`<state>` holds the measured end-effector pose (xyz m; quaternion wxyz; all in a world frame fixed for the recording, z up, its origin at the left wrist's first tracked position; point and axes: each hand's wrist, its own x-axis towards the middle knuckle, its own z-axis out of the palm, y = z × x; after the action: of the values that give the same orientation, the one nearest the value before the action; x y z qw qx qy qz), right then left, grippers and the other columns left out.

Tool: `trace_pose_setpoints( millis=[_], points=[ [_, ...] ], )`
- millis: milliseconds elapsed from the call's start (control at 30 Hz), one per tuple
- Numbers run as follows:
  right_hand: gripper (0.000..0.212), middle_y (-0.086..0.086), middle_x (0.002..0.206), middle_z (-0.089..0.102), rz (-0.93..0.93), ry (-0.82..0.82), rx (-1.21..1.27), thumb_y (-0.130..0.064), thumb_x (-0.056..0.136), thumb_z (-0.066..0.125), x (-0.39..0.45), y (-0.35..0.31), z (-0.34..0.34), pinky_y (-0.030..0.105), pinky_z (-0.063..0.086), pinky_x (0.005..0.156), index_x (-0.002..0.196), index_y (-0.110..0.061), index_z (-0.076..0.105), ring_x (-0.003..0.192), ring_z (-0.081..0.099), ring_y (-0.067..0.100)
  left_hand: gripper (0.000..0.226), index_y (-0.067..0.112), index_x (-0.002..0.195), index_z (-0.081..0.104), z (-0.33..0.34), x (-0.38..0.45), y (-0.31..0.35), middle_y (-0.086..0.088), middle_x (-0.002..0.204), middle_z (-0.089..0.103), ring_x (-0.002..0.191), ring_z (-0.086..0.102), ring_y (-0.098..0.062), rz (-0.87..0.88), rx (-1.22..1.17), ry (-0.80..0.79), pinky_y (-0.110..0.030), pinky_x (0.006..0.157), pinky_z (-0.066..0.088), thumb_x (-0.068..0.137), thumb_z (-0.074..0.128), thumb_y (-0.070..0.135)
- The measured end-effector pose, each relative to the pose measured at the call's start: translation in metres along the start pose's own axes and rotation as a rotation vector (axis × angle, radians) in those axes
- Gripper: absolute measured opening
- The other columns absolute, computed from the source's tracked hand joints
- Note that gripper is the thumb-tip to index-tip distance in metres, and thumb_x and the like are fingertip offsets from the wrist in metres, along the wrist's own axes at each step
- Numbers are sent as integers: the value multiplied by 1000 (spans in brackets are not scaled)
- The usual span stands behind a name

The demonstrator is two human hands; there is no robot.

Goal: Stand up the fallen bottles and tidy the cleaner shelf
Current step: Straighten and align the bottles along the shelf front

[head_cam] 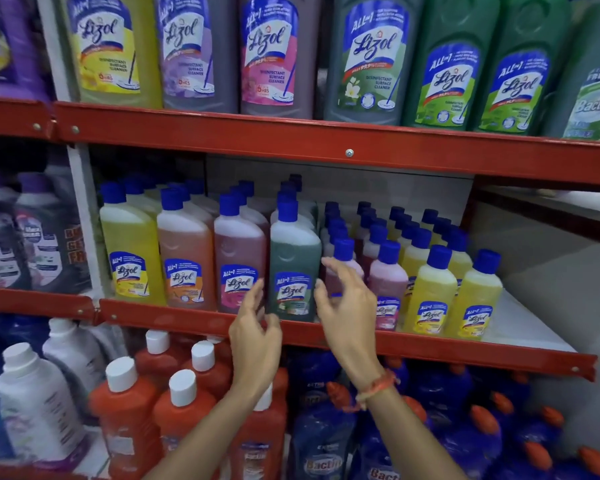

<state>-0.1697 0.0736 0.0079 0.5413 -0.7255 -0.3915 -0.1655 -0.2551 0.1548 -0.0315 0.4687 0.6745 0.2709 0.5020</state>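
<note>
A dark green cleaner bottle with a blue cap stands upright at the front of the middle red shelf. My left hand hovers open just left of its base, fingers spread, holding nothing. My right hand is open on its right side, in front of a small pink bottle. Neither hand grips the green bottle. Yellow, orange and pink bottles stand upright to its left. Rows of small pink and yellow bottles stand to the right.
Large cleaner bottles fill the top shelf. Below, red bottles with white caps and blue bottles with orange caps crowd the bottom shelf. White shelf surface shows at the middle shelf's right end. A neighbouring rack stands at the left.
</note>
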Motion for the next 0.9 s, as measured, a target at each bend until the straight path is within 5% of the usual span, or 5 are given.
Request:
trace_pose_setpoints(
  millis=[100, 267, 567, 733, 900],
  points=[
    [46, 6, 135, 62, 191, 17, 15, -12, 88, 60, -13, 5, 24, 25, 41, 104, 134, -9, 55, 120, 61, 23, 60, 12, 140, 39, -4, 7, -6, -7, 140, 51, 123, 49, -10, -16, 49, -166, -33, 109, 39, 83, 45, -7],
    [63, 13, 138, 59, 409, -129, 34, -12, 88, 60, -22, 9, 50, 41, 45, 106, 146, -5, 37, 126, 57, 26, 63, 11, 144, 31, -5, 17, -10, -11, 141, 51, 128, 50, -22, -53, 183, -256, -36, 108, 41, 83, 46, -1],
    [55, 9, 138, 60, 490, -50, 63, -12, 87, 63, -23, 4, 48, 36, 46, 107, 140, -5, 48, 125, 58, 19, 66, 10, 144, 31, -6, 17, -15, -13, 132, 59, 119, 57, -26, -55, 188, -262, -36, 101, 46, 80, 47, -1],
    [49, 6, 131, 65, 410, 33, -4, -12, 85, 61, -34, -15, 57, 28, 50, 97, 134, -12, 56, 109, 68, 20, 65, 15, 140, 39, -17, 17, -19, -11, 130, 61, 121, 57, -22, -26, 95, -283, -35, 104, 45, 78, 46, -4],
    [54, 0, 132, 64, 344, -89, 133, -6, 84, 57, -46, -35, 85, 10, 50, 86, 137, -16, 53, 81, 65, -9, 63, 25, 131, 50, -57, 24, -34, 12, 132, 59, 117, 55, 4, 128, -70, -36, -20, 100, 41, 78, 44, -8]
  ],
)
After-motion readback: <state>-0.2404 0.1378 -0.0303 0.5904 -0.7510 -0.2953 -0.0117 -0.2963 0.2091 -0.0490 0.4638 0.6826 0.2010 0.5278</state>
